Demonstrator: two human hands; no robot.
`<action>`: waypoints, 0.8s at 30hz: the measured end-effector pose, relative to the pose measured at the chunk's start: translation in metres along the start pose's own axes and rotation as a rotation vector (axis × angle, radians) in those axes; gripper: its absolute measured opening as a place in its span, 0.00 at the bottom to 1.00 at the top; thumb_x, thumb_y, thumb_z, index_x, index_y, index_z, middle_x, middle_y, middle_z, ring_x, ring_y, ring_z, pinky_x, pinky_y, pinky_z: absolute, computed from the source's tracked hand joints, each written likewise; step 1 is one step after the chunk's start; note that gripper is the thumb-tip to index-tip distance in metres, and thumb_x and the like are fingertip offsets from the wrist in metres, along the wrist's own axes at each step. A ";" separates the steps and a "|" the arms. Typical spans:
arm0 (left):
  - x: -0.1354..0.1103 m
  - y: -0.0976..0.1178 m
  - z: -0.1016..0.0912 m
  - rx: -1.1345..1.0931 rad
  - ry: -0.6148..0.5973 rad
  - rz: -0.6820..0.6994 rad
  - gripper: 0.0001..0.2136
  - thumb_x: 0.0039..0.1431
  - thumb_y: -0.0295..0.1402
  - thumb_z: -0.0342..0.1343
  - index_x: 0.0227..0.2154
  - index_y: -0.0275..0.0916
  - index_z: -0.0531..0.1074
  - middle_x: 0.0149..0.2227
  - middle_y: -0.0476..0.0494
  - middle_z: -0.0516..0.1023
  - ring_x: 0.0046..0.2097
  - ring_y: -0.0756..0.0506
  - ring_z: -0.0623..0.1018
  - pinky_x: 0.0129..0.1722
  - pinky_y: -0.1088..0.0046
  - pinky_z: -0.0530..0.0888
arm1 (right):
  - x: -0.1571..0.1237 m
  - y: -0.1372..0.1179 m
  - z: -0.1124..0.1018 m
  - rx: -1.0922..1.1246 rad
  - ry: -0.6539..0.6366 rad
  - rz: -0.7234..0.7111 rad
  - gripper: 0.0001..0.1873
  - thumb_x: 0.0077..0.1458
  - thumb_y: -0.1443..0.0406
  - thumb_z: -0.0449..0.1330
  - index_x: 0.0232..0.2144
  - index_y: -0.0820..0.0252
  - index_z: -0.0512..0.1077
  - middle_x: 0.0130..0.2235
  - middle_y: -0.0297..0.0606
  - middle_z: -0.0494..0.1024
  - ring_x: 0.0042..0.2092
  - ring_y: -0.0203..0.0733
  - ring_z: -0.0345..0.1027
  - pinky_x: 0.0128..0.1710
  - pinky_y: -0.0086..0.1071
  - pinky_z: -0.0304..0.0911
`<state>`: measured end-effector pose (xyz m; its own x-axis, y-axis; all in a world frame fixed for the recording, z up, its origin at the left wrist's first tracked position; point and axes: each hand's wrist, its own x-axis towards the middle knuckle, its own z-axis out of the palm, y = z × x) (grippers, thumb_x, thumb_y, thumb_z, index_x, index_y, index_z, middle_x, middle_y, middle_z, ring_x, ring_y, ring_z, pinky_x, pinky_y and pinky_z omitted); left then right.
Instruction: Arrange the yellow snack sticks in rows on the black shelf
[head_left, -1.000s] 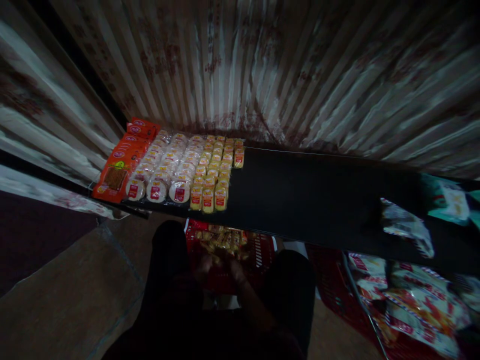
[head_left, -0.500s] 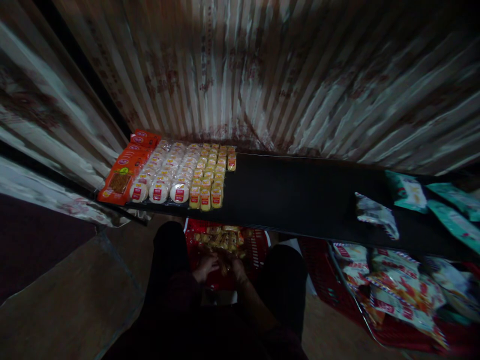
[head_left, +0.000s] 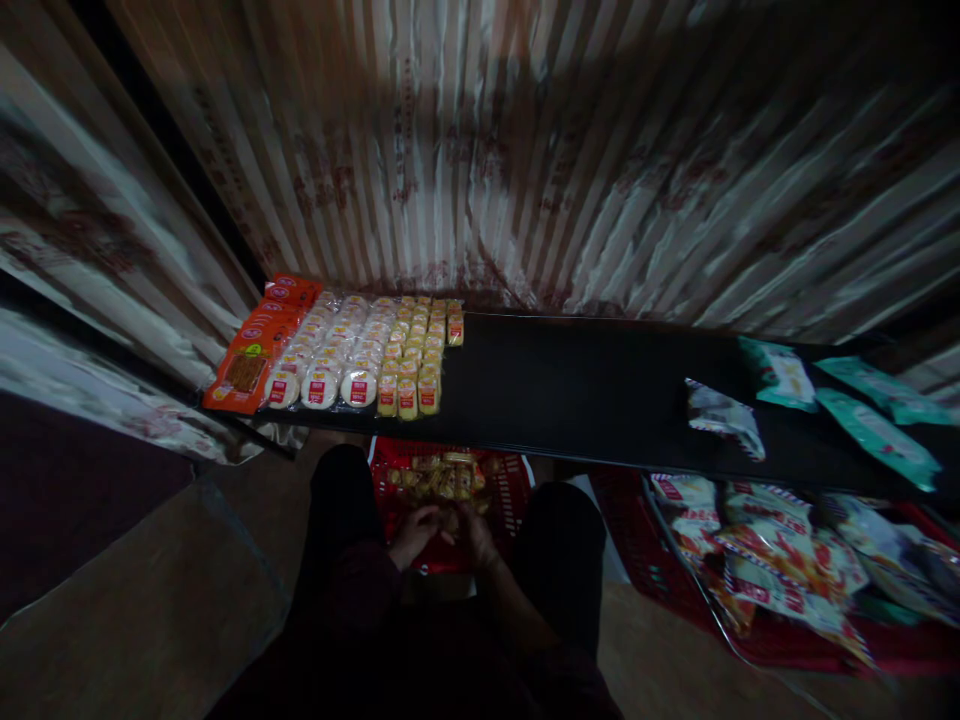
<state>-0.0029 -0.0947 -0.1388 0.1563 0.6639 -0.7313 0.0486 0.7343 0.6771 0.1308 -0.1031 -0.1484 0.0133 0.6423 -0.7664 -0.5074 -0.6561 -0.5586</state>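
Low between my knees, a red basket (head_left: 514,490) holds a heap of small yellow-wrapped snacks (head_left: 442,478). My left hand (head_left: 415,535) reaches over its near left side, with fingers bent inward. My right hand (head_left: 476,535) faces it from the right. Both close around a yellow snack pack (head_left: 449,522) between them; dim light and blur hide the exact grip. Above on the black shelf, similar yellow packs (head_left: 409,385) stand in rows beside round white packaged cakes (head_left: 318,388) and orange packets (head_left: 244,368).
At the right end of the shelf (head_left: 570,390) lie teal bags (head_left: 877,435) and a white-and-blue bag (head_left: 724,418). A second red basket (head_left: 637,525) full of snack bags (head_left: 780,550) sits below. Behind the shelf hangs a pleated curtain (head_left: 450,150).
My hands have come slightly closer together and up around the yellow pack in the basket. The view has shifted a little, moving the right-hand shelf items leftward.
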 end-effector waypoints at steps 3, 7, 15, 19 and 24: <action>-0.002 0.000 0.000 0.013 0.000 0.071 0.26 0.41 0.36 0.66 0.47 0.36 0.73 0.44 0.40 0.78 0.46 0.44 0.76 0.46 0.70 0.68 | -0.007 -0.002 0.002 0.028 0.030 -0.008 0.16 0.44 0.55 0.64 0.33 0.56 0.70 0.30 0.34 0.79 0.31 0.39 0.73 0.27 0.29 0.67; -0.008 0.001 -0.001 0.039 -0.022 0.019 0.33 0.42 0.32 0.64 0.55 0.34 0.66 0.41 0.40 0.79 0.43 0.44 0.77 0.43 0.71 0.69 | -0.009 -0.002 0.004 0.039 0.046 0.039 0.16 0.46 0.54 0.63 0.32 0.58 0.69 0.25 0.34 0.75 0.27 0.38 0.73 0.25 0.28 0.66; -0.017 0.006 -0.003 0.039 -0.028 -0.004 0.20 0.46 0.32 0.59 0.45 0.37 0.72 0.33 0.47 0.79 0.34 0.50 0.74 0.36 0.75 0.67 | -0.010 -0.003 0.002 0.056 0.016 0.055 0.14 0.52 0.54 0.59 0.32 0.60 0.70 0.29 0.38 0.76 0.26 0.35 0.71 0.27 0.28 0.66; -0.014 0.005 -0.004 0.043 -0.001 -0.019 0.16 0.45 0.30 0.58 0.41 0.35 0.73 0.26 0.50 0.76 0.29 0.51 0.71 0.33 0.76 0.66 | -0.011 -0.002 0.000 0.041 -0.056 0.026 0.14 0.52 0.55 0.59 0.34 0.60 0.71 0.31 0.38 0.77 0.27 0.34 0.71 0.27 0.28 0.66; -0.013 0.003 -0.005 0.030 0.025 -0.028 0.16 0.47 0.29 0.56 0.41 0.35 0.73 0.27 0.48 0.76 0.28 0.51 0.72 0.33 0.75 0.67 | -0.012 -0.001 -0.001 -0.004 -0.047 0.025 0.14 0.53 0.56 0.57 0.34 0.60 0.71 0.28 0.37 0.76 0.24 0.34 0.70 0.26 0.28 0.65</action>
<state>-0.0097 -0.0997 -0.1277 0.1296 0.6470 -0.7514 0.0825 0.7481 0.6585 0.1317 -0.1109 -0.1388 -0.0402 0.6435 -0.7644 -0.5032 -0.6739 -0.5409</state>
